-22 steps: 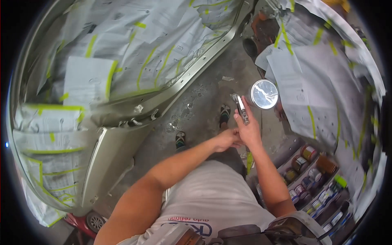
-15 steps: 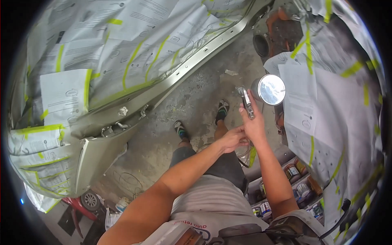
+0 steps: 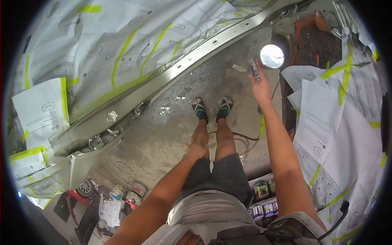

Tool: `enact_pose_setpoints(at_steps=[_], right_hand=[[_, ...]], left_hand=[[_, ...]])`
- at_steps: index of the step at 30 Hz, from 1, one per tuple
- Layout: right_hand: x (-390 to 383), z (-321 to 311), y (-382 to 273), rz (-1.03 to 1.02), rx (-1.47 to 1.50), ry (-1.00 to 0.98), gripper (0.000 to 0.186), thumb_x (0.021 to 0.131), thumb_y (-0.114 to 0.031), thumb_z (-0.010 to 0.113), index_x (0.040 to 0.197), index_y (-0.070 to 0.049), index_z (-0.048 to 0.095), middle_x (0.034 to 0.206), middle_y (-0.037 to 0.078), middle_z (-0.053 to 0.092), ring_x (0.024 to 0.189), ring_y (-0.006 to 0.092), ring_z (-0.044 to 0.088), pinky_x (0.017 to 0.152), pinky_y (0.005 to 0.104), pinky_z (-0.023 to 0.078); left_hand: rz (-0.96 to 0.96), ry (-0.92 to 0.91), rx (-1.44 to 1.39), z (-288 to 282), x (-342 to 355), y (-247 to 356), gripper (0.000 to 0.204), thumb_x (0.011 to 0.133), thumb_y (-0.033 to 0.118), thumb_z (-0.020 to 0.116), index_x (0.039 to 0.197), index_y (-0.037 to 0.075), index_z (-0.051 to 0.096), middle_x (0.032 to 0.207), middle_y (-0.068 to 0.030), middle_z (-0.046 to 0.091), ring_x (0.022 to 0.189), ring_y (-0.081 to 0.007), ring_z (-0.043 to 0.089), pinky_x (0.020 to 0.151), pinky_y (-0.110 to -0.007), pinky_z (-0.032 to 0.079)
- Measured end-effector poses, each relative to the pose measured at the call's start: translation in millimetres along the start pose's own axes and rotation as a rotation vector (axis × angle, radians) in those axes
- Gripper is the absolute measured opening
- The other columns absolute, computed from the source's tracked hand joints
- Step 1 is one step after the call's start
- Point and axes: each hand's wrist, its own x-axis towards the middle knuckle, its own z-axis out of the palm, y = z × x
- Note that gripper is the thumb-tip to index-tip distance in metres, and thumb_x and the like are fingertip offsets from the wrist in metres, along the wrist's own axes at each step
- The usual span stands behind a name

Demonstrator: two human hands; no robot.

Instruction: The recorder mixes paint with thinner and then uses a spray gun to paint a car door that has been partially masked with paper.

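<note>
My right hand (image 3: 261,86) is closed around a spray gun (image 3: 255,72), stretched out ahead over the floor. On the gun sits a cup with a shiny round silver top (image 3: 272,56). A dark air hose (image 3: 243,137) runs down from below the hand to the floor, with a yellow-green strip (image 3: 261,127) on it. My left hand (image 3: 198,146) hangs low in front of my leg, apart from the gun; motion smears its fingers. To the left stands a beige vehicle panel (image 3: 192,61), its inner side covered with masking paper (image 3: 118,53) and yellow-green tape.
More masking paper (image 3: 320,122) covers a vehicle part on the right. Beyond it is a dark opening with an orange part (image 3: 304,28). Several cans (image 3: 261,210) stand on a low shelf by my right side. Buckets (image 3: 136,190) and a small red vehicle (image 3: 83,196) are at lower left.
My right hand has carried the spray gun farther forward. My left hand has left my right forearm and dropped toward my leg. My feet stand closer together, and the view has shifted.
</note>
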Motion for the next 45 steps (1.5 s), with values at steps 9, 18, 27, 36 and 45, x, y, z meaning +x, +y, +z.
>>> enact_pose_setpoints(at_steps=[9,18,27,36,45], right_hand=[[32,7,-13,-0.173,-0.012,0.144,0.06,0.097,-0.019,0.06,0.153,-0.017,0.039,0.147,0.017,0.052,0.129,0.0293,0.056,0.106,0.0363,0.042],[-132,111,-84,-0.212,0.195,-0.808,0.054,0.093,-0.021,0.067,0.144,-0.014,0.052,0.143,0.015,0.055,0.133,0.0278,0.052,0.11,0.0355,0.04],[-225,69,-180,-0.73,0.221,-0.86,0.035,0.09,-0.025,0.069,0.122,-0.01,0.067,0.12,0.019,0.065,0.11,0.0385,0.06,0.093,0.0461,0.048],[-204,86,-114,-0.542,0.501,-0.944,0.059,0.094,-0.011,0.068,0.147,-0.002,0.045,0.15,0.012,0.048,0.13,0.0232,0.053,0.104,0.0362,0.047],[-135,185,32,-0.502,0.357,-0.645,0.059,0.095,-0.009,0.065,0.15,-0.008,0.044,0.133,0.008,0.06,0.103,0.014,0.063,0.09,0.0277,0.05]], left_hand=[[-0.342,-0.091,-0.115,10,-22,-26,0.103,0.086,0.061,0.06,0.16,0.014,0.004,0.161,-0.0291,0.014,0.126,-0.0456,0.054,0.103,-0.05,0.048],[-0.449,0.024,-0.327,74,-40,12,0.092,0.091,0.048,0.06,0.16,0.019,0.008,0.163,-0.018,0.018,0.135,-0.0455,0.045,0.107,-0.051,0.045],[-0.556,0.192,-0.48,161,-85,22,0.081,0.093,0.05,0.057,0.158,0.018,0.02,0.16,-0.0212,0.023,0.139,-0.0511,0.034,0.112,-0.056,0.036],[-0.557,0.503,-0.337,186,-62,-83,0.073,0.094,0.053,0.054,0.153,0.015,0.034,0.159,-0.0133,0.03,0.148,-0.0412,0.022,0.115,-0.066,0.023],[-0.434,0.797,-0.316,170,46,-146,0.064,0.093,0.05,0.055,0.145,0.014,0.045,0.157,-0.0144,0.033,0.148,-0.0413,0.023,0.117,-0.058,0.025]])
